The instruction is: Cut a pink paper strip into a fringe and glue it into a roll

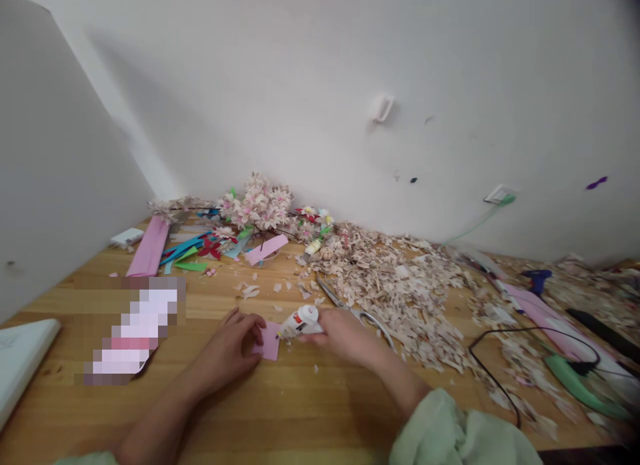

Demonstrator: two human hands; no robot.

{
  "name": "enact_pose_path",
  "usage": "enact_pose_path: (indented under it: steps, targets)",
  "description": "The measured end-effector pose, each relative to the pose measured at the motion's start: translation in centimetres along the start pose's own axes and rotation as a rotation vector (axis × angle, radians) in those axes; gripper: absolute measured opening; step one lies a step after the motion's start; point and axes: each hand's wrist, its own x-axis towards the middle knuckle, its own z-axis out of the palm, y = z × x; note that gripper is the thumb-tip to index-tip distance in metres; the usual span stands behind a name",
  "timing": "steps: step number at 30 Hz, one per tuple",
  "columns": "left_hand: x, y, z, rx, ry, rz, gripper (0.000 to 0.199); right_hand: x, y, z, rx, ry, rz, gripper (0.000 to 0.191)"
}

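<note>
A small piece of pink paper point(271, 341) lies on the wooden table in front of me. My left hand point(239, 345) grips its left side between thumb and curled fingers. My right hand point(337, 331) is wrapped round a white glue bottle point(303, 319) with an orange and black label. The bottle is tipped to the left, and its yellowish nozzle is at the paper's right edge; whether it touches I cannot tell. Just beyond the right hand, grey-handled scissors point(376, 321) lie partly hidden by that hand and wrist.
Dried, petal-like scraps point(395, 298) are heaped at the right. Paper flowers point(263, 201), coloured strips and a pink sheet point(150, 245) lie at the back left. A blurred-out phone-like object point(135, 331) and a white box point(25, 358) are left. A black cable point(500, 385) and blue glue gun point(537, 279) are right.
</note>
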Motion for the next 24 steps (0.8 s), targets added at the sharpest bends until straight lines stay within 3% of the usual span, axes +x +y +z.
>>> enact_pose_path:
  steps: [6,17,24]
  targets:
    - [0.0,0.0,0.1,0.013,0.012,0.005,0.03,0.7,0.1,-0.2,-0.027,-0.01,0.091,0.035]
    - [0.1,0.2,0.0,0.009,0.003,0.005,0.029,0.8,0.3,0.1,-0.074,0.013,0.072,0.039]
    - [0.1,0.1,0.0,0.0,-0.014,-0.003,0.03,0.1,0.2,0.2,-0.002,0.017,0.0,0.031]
